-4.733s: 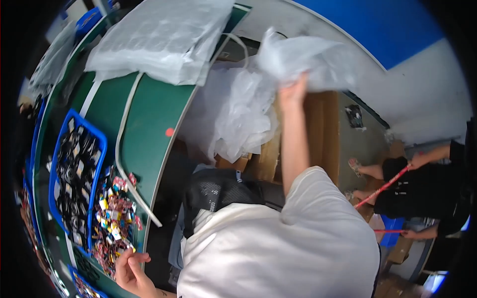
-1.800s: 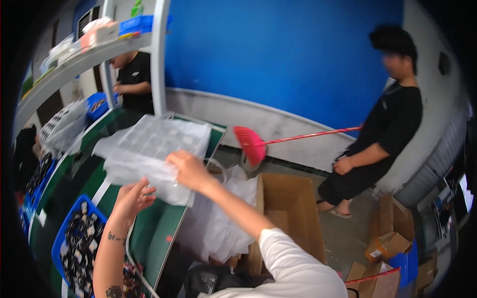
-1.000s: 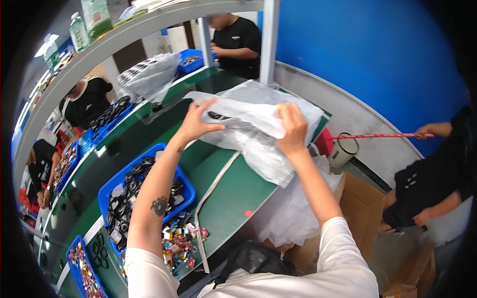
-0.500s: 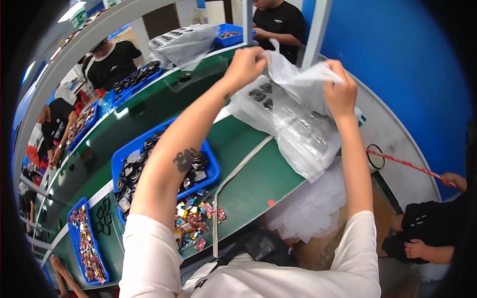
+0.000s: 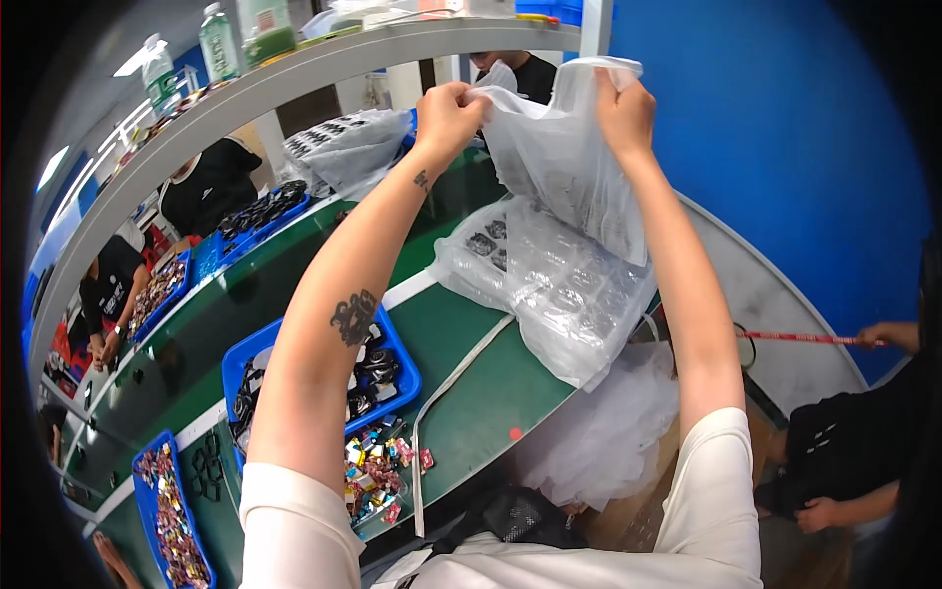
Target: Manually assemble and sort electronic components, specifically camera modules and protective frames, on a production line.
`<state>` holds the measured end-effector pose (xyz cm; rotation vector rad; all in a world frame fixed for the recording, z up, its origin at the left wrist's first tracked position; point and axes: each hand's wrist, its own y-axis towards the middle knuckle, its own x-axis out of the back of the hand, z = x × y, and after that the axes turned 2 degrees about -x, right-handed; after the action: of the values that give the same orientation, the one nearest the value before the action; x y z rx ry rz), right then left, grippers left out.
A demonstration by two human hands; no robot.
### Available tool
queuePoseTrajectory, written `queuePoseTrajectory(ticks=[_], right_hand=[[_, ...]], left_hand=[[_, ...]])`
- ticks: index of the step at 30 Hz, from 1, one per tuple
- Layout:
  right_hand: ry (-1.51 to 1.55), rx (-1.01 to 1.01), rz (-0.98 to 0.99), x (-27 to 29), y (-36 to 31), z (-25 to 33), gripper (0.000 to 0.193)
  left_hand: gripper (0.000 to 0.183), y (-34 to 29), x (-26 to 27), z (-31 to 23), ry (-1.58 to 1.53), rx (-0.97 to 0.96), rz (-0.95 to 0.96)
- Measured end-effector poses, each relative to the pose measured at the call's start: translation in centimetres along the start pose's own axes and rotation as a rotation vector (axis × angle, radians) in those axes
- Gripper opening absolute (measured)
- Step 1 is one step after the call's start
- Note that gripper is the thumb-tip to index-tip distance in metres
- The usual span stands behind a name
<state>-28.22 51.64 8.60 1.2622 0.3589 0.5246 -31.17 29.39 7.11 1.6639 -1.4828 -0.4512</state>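
A workshop of the assembly-line kind is indicated by the long green worktop [image 5: 491,393], on which a blue tray [image 5: 413,381] heaped with black parts [image 5: 378,368] is set beside loose, multicoloured small components [image 5: 373,471]. Similar trays are lined up farther along, where co-workers in black shirts [image 5: 211,187] are stationed. Bottles [image 5: 218,44] are kept on a grey overhead shelf [image 5: 392,44], and translucent packing plastic [image 5: 579,304] is spread at the worktop's end.

On the shelf [image 5: 422,37], a bottle [image 5: 220,47] wears a printed label; below the shelf, a black shirt [image 5: 116,292] bears white print. Right of the shelf, a red pole [image 5: 810,338] carries lettering; none is legible.
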Motion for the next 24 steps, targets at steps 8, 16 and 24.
queuePoseTrajectory(ticks=[8, 16, 24], right_hand=[[0.040, 0.067, 0.044, -1.2, 1.8, 4.4, 0.037], [0.309, 0.163, 0.147, -4.1, 1.6, 16.2, 0.026], [0.654, 0.574, 0.423, -10.5, -3.0, 28.3, 0.023]], left_hand=[[0.017, 0.8, 9.0, -1.3, 0.060, 0.098, -0.116], [0.014, -3.4, 24.2, -3.3, 0.070, 0.093, -0.109], [0.042, -12.7, 36.3, -4.8, 0.508, 0.387, 0.515]])
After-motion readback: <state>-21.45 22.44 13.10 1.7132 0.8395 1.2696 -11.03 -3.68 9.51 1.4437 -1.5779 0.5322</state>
